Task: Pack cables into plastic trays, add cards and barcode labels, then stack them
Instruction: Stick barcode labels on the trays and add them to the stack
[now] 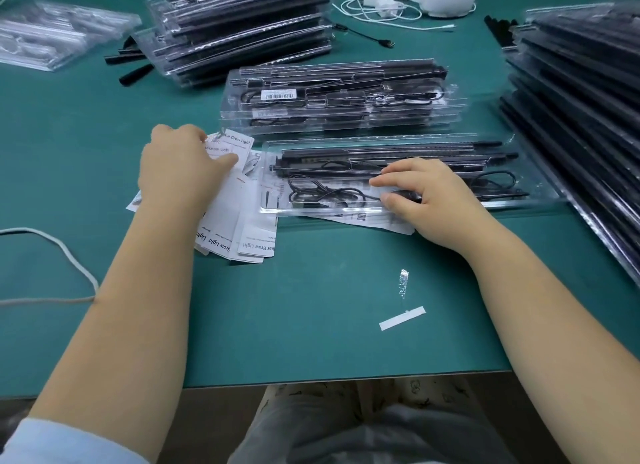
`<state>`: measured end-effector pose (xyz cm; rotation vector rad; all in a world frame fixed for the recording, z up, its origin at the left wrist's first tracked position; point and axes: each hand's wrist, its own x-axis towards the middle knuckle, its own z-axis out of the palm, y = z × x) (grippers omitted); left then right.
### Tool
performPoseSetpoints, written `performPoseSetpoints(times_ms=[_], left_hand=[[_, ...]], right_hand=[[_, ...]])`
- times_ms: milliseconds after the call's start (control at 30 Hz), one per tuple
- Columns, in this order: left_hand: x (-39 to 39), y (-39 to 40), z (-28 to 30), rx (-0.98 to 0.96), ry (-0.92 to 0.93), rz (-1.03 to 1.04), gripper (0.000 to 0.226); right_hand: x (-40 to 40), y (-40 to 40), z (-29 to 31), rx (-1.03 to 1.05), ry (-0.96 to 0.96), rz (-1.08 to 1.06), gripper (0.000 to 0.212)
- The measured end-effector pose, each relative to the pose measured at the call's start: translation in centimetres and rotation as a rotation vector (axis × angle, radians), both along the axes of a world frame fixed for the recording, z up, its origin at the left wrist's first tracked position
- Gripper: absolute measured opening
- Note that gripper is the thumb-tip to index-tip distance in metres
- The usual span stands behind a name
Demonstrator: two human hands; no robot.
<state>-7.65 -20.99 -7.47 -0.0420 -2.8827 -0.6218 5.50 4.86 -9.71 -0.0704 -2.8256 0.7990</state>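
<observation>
Landmark: open tray at centre of green table.

Far left of tray: loose white cord curving across table. Up and left of tray: clear empty trays, then a tall pile of filled trays.

Just left of tray: fanned heap of printed cards, "Grow Light" legible on several. Left hand on top of heap, thumb and fingers pinching the uppermost card at its far end, lifting it slightly off the rest.

Tray itself: black bars along far side, coiled black cable in near compartment. Sheet of barcode labels tucked under near edge. Right hand resting on tray, fingers curled over a small black part of the cable, pressing it down into the pocket; exact grip hard to read.

Directly behind tray: short stack of finished trays, barcode label on top one. Near side of tray: scrap of label backing. Right of tray: long slanting pile of more filled trays.

Step judged: cable seating nearly finished, card pick-up under way. Next move likely calls for separating one single card from heap, carrying it rightward, laying it square over tray contents without dislodging cable. Label and stacking still to come.
</observation>
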Motion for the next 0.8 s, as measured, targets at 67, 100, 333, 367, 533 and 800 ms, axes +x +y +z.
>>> performPoseSetpoints(times_ms=[67, 100, 333, 367, 533, 800], left_hand=[[-0.2, -0.3, 0.0, 0.035, 0.013, 0.006, 0.043], [-0.2, -0.4, 0.1, 0.07, 0.025, -0.003, 0.039], [0.6, 0.1, 0.9, 0.286, 0.299, -0.139, 0.013], [0.7, 0.1, 0.9, 0.299, 0.356, -0.16, 0.015], [1.9, 0.6, 1.6, 0.499, 0.62, -0.32, 0.007], [4.3, 2.6, 2.4, 1.245, -0.052, -0.536, 0.004]], right_hand=[[0.0, 0.0, 0.0, 0.002, 0.002, 0.001, 0.027], [0.0, 0.0, 0.0, 0.002, 0.002, 0.001, 0.027], [0.1, 0.0, 0.0, -0.016, 0.0, 0.002, 0.026], [0.1, 0.0, 0.0, -0.018, 0.001, 0.002, 0.026], [0.3, -0.1, 0.1, -0.018, 0.003, 0.007, 0.027], [0.6, -1.0, 0.4, -0.058, 0.223, -0.074, 0.026]])
